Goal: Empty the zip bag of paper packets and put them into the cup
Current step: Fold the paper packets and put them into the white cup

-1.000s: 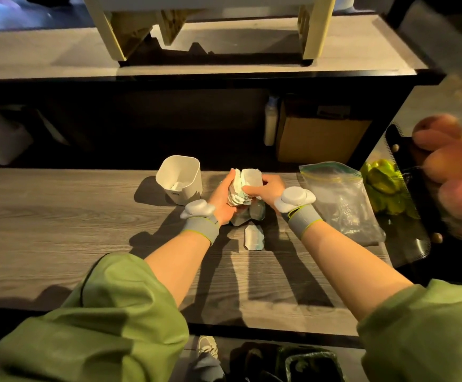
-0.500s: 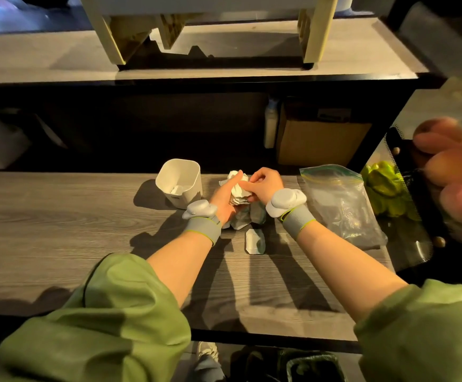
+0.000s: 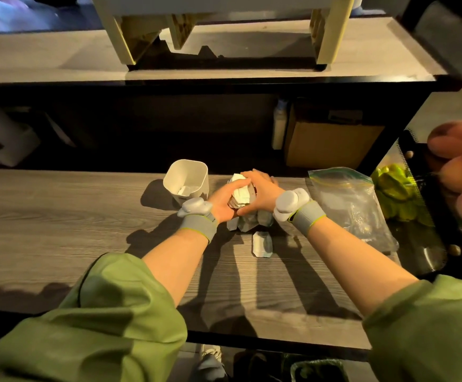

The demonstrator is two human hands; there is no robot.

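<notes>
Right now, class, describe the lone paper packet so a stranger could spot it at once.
Start at the grey wooden table. Find the two hands' bundle of packets beside the white cup. The lone packet lies flat nearer the person, apart from the pile, untouched.

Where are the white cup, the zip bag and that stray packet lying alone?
white cup (image 3: pixel 172 179), head view, left wall.
zip bag (image 3: pixel 342 198), head view, clear middle.
stray packet (image 3: pixel 262 243), head view, its centre.

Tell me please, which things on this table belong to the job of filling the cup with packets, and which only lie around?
Job:
- cup
- zip bag
- stack of packets between left hand and right hand
- loose packet on the table

Lying about:
- green vegetables
- peaches
- cardboard box
</notes>
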